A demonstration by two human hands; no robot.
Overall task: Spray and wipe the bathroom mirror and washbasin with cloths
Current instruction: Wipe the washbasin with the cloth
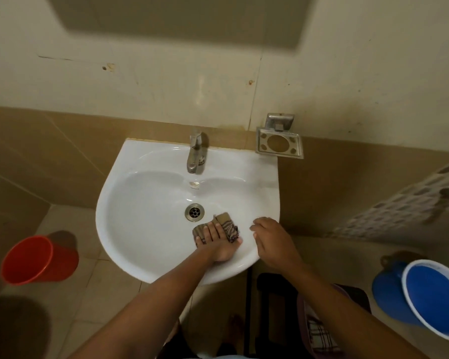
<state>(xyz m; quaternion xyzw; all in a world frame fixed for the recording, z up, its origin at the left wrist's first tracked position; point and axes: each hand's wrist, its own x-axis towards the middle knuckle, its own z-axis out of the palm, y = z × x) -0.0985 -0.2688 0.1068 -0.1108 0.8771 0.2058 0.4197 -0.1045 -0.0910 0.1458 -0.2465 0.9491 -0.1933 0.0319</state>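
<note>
Wiping the washbasin (145, 229) bowl with a cloth (226, 225).
Head view: the left hand (217, 243) presses flat, fingers straight, on the folded cloth near the front rim, right of the drain (194, 212); the right hand (272, 240) rests on the right rim, loosely curled, holding nothing.

Before you, the basin (151, 229) hangs on the wall, tap (195, 154) at its back, drain (194, 212) in the middle. Your left hand (219, 243) presses a cloth (228, 225) just right of the drain; your right hand (274, 240) rests on the rim. Soap dish (279, 143) behind right; buckets on the floor left (36, 260) and right (430, 294).
</note>
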